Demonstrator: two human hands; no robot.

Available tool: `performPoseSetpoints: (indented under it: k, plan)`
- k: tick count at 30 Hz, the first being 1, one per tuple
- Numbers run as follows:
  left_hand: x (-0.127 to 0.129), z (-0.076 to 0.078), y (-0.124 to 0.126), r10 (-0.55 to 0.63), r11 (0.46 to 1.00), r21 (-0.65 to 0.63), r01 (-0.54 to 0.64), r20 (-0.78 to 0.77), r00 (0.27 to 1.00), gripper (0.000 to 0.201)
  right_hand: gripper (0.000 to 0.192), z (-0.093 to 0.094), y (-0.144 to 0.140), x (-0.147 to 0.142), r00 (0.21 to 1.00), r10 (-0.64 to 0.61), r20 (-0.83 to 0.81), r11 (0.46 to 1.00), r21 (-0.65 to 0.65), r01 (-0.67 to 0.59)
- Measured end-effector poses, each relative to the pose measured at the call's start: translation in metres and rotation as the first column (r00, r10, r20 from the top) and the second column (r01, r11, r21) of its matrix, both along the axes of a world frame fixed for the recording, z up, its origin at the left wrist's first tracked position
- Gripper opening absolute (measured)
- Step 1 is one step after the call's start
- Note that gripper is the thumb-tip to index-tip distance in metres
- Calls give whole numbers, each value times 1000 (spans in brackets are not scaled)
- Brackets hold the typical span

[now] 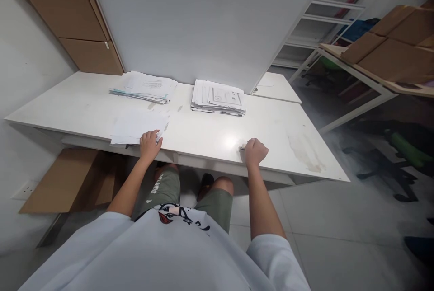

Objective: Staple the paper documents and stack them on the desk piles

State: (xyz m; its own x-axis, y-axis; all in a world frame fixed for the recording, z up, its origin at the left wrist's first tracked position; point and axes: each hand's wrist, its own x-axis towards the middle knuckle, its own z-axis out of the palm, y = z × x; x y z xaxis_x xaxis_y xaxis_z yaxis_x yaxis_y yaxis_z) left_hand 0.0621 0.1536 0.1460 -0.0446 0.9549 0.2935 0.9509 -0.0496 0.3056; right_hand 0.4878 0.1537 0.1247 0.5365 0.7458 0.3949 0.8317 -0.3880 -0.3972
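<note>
Several white sheets of paper (134, 126) lie at the front edge of the white desk, slightly overhanging it. My left hand (150, 146) rests on their right corner, fingers apart and bent over the paper. Farther right, my right hand (256, 152) is closed in a fist on the desktop. A small object with a dark, shiny tip (242, 148) pokes out from its left side; the fist hides most of it. Behind the loose sheets sits a stack of papers (149, 86). A second, printed stack (219, 96) lies to its right.
A large whiteboard panel (203, 20) stands at the back of the desk (278, 133). Cardboard boxes (64, 11) are piled at back left. An open carton (64, 178) is below the desk on the left. At right are another table (359, 67) and a wheeled chair (389, 160).
</note>
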Motion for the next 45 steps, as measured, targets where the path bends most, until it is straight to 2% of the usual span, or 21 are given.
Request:
performPoseSetpoints:
  k: [6,31,38,40,42,43,45]
  plan:
    - [-2,-6,2,-10,998,59,9,24,1000,38,38,3,-1,-1,1000,0,-9,999,-36,0]
    - [-4,-11,6,-22,994,105,18,43,999,34,38,9,-2,-4,1000,6,-24,999,-37,-7]
    - [-8,-6,10,-25,994,106,10,146,989,30,37,9,-2,-4,1000,-5,-23,1000,-14,5]
    - [-8,2,15,-7,986,166,-29,214,977,28,36,11,-2,-5,1000,-8,-25,1000,-17,8]
    - [-1,12,21,-28,951,305,-46,235,972,29,37,14,0,-9,999,-27,-40,999,-30,26]
    - [7,17,23,-63,928,372,-22,216,974,30,36,16,2,-12,997,-50,-59,998,-37,48]
    - [34,22,25,-189,892,437,112,135,973,30,35,21,7,-24,988,-100,-119,994,-42,96]
